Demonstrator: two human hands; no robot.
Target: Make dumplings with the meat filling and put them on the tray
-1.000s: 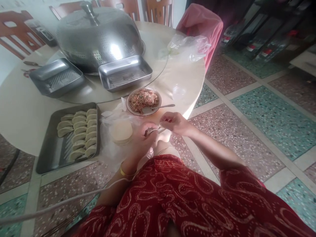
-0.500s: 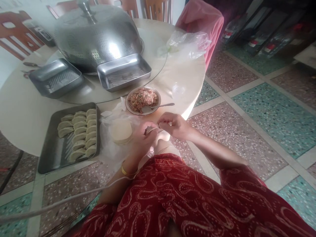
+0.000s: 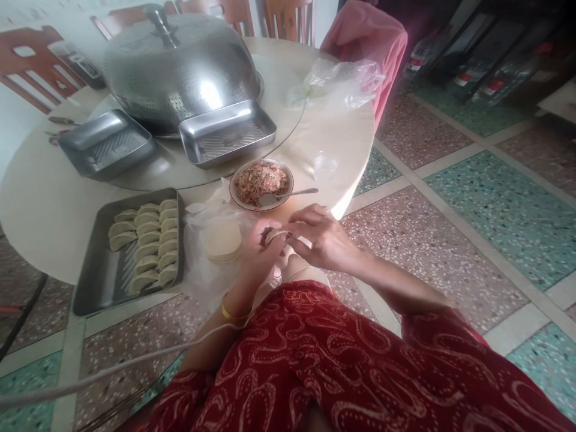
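A folded dumpling (image 3: 276,234) is held between my two hands, just past the table's near edge. My left hand (image 3: 264,252) is closed around it with the thumb on top. The fingers of my right hand (image 3: 317,235) pinch its right end and partly hide it. Left of my hands, a stack of round dumpling wrappers (image 3: 222,240) lies on a plastic bag (image 3: 198,264). Beyond my hands stands a bowl (image 3: 290,180) of minced filling (image 3: 258,180), with a spoon (image 3: 299,192) resting in it. Farther left, a metal tray (image 3: 96,282) holds rows of folded dumplings (image 3: 147,238).
Two metal trays (image 3: 228,135) (image 3: 108,144) and a large perforated steel dome (image 3: 180,72) stand farther back on the round table (image 3: 40,198). A crumpled clear bag (image 3: 344,81) lies at the right edge, by a pink-covered chair (image 3: 371,36). A pale cable (image 3: 135,360) crosses at lower left.
My right hand's fingers have shifted and spread slightly along the dumpling, whose folded edge shows more now. My left hand stays around it. The view has moved a little.
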